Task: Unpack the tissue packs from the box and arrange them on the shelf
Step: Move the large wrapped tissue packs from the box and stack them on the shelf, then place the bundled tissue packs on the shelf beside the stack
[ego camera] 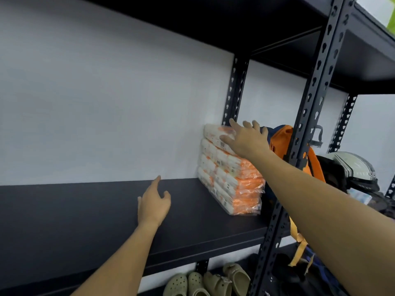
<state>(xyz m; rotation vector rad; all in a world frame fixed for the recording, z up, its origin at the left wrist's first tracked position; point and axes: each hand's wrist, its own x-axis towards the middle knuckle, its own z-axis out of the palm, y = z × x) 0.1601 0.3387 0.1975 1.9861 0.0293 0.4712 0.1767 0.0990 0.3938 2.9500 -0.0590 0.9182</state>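
Observation:
A stack of white and orange tissue packs (226,176) stands at the right end of the dark shelf (85,210), against the white wall. My right hand (245,139) rests flat on the top pack with fingers spread, holding nothing. My left hand (154,201) hovers over the bare shelf board to the left of the stack, fingers apart and empty. The box is out of view.
A dark metal upright (307,116) stands just right of the stack. Behind it hang an orange and blue backpack (282,139) and a helmet (352,169). Beige clogs (205,280) sit on the level below. Another dark shelf (235,20) runs overhead.

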